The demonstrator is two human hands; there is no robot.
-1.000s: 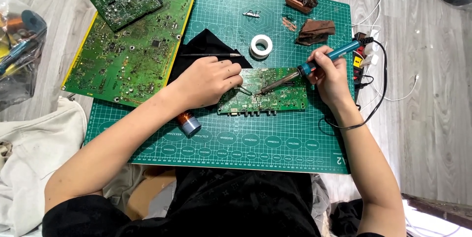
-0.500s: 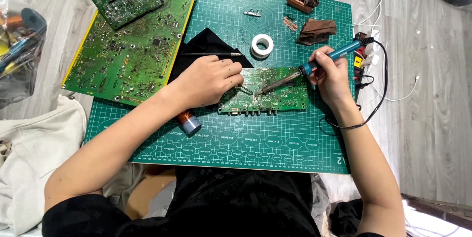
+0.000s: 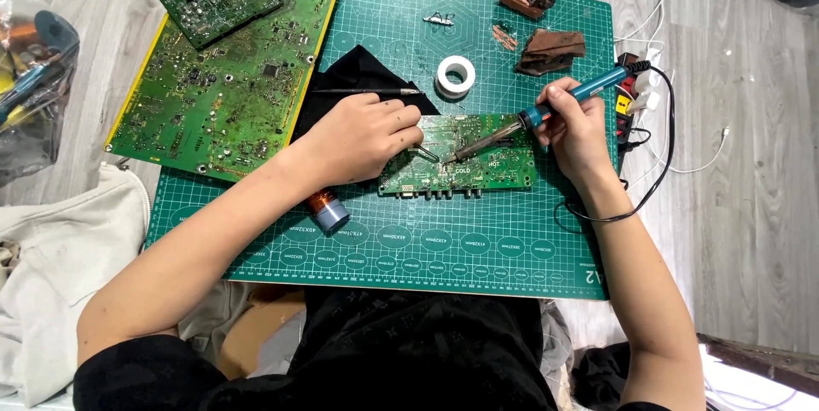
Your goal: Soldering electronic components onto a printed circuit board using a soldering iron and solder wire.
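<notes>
Head view: a small green circuit board (image 3: 461, 165) lies flat near the middle of the green cutting mat (image 3: 478, 257), and both hands are at it. A blue-handled soldering iron (image 3: 546, 112) is gripped pen-style in the right hand (image 3: 573, 125), fingers closed round the handle, tip set down on the board's middle. The left hand (image 3: 358, 138) rests on the board's left end, fingers curled and pinched on thin tweezers (image 3: 426, 153) whose tips meet the iron's tip.

Progress, judged: one joint is being worked, mid-step; which joints are finished cannot be told, too small.

A white tape roll (image 3: 455, 76) sits just behind the board. A copper wire spool (image 3: 328, 209) lies under the left forearm. Two larger green boards (image 3: 230, 78) lie stacked at the mat's left, untouched.
</notes>
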